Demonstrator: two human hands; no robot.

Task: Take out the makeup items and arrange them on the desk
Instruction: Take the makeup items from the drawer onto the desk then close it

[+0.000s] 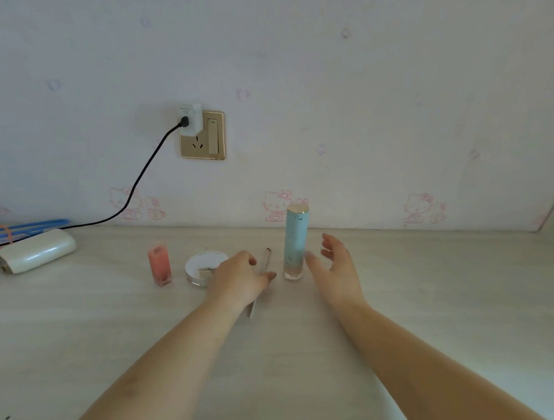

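Observation:
Several makeup items stand in a row near the back of the pale wooden desk (422, 298). At the left is a small pink bottle (160, 265), upright. Beside it lies a round white compact (202, 266), partly hidden by my left hand (238, 278). That hand lies over a slim clear pencil (266, 259) on the desk, thumb and fingers curled round its middle. A tall light-blue bottle (296, 241) with a gold cap stands upright to the right. My right hand (337, 268) hovers just right of it, fingers spread, holding nothing.
A white power bank (36, 251) lies at the desk's left edge beside blue straps (24, 227). A black cable (142, 176) runs up to a charger in the gold wall socket (202, 136). The wall stands right behind the items; a side wall closes the far right.

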